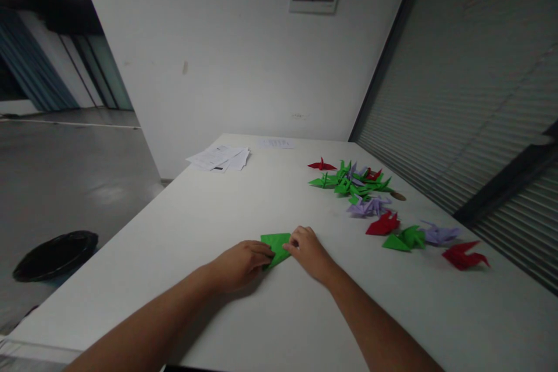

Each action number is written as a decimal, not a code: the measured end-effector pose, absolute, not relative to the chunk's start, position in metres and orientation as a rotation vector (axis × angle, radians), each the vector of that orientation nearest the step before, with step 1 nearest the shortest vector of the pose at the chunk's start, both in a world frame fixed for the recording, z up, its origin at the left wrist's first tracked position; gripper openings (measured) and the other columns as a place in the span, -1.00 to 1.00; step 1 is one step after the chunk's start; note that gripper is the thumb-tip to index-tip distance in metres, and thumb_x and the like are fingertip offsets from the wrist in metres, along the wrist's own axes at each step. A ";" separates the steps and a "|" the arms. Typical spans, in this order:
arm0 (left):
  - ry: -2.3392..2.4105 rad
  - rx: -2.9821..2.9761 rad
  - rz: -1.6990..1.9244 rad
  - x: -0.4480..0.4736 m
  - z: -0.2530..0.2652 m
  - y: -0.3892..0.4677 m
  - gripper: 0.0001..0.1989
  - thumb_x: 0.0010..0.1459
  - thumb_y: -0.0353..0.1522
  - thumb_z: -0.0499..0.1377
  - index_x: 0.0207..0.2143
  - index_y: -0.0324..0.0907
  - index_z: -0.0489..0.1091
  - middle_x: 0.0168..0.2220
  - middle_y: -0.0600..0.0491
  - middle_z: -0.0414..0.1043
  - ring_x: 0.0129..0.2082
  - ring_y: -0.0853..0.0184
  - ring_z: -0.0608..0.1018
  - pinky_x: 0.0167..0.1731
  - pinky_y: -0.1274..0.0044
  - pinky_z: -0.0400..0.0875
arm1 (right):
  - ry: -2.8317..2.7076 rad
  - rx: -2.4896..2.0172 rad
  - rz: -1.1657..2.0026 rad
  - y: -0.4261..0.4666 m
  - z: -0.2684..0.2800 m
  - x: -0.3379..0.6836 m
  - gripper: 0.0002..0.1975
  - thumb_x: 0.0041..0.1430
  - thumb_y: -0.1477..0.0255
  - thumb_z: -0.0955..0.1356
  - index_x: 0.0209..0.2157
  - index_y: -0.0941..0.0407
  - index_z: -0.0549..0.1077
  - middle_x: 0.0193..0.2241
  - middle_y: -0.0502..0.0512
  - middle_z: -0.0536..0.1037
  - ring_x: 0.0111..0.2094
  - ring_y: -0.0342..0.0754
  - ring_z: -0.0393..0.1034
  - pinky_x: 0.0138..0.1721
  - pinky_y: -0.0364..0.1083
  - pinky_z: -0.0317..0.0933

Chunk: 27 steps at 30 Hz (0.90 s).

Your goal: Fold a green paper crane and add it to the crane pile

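A folded piece of green origami paper (275,241) lies on the white table between my hands. My left hand (243,263) holds its left side, with the fingers closed together over the edge and pressing it against the tabletop. At the right corner, my right hand (307,251) pinches the paper between thumb and fingers. Part of the paper's left and lower edge is hidden beneath my left fingers.
Folded paper cranes in green, purple and red (384,223) lie along the table's right side, several in a heap (349,184). Printed sheets (218,157) rest at the back left. A black-lined bin (56,256) stands on the floor at left. Window blinds (471,99) border the right.
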<state>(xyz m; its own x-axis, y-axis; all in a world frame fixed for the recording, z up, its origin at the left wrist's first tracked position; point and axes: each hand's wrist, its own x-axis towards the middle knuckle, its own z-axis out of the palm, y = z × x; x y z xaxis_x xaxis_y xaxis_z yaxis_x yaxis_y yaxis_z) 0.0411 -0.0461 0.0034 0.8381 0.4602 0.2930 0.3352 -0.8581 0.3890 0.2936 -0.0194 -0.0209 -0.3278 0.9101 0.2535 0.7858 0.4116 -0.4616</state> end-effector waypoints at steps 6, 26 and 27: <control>0.738 2.671 0.554 0.041 0.002 -0.048 -0.57 0.14 -0.64 0.08 0.02 -0.19 0.46 -0.11 -0.08 0.54 -0.12 0.21 0.57 -0.06 0.40 0.48 | -2.211 -1.469 0.312 -0.019 -0.020 0.291 -0.77 0.14 0.47 0.54 -0.50 0.11 0.47 -0.40 0.06 0.51 -0.26 0.03 0.37 -0.17 -0.04 0.22; 0.612 2.727 0.466 0.040 0.001 -0.045 -0.59 0.22 -0.59 0.12 0.05 -0.11 0.47 0.14 -0.03 0.53 0.16 0.18 0.53 0.25 0.27 0.33 | -2.244 -1.597 -0.087 -0.028 -0.004 0.291 -0.87 0.22 0.39 0.50 -0.29 0.13 0.52 -0.24 0.23 0.55 -0.11 0.18 0.39 -0.03 0.09 0.30; 0.613 2.731 0.480 0.040 0.000 -0.043 -0.61 0.22 -0.59 0.12 0.04 -0.12 0.48 0.14 -0.04 0.53 0.15 0.18 0.53 0.25 0.26 0.33 | -2.247 -1.527 -0.076 -0.029 -0.001 0.291 -0.92 0.22 0.45 0.48 -0.28 0.14 0.53 -0.23 0.23 0.55 -0.09 0.17 0.39 0.00 0.10 0.30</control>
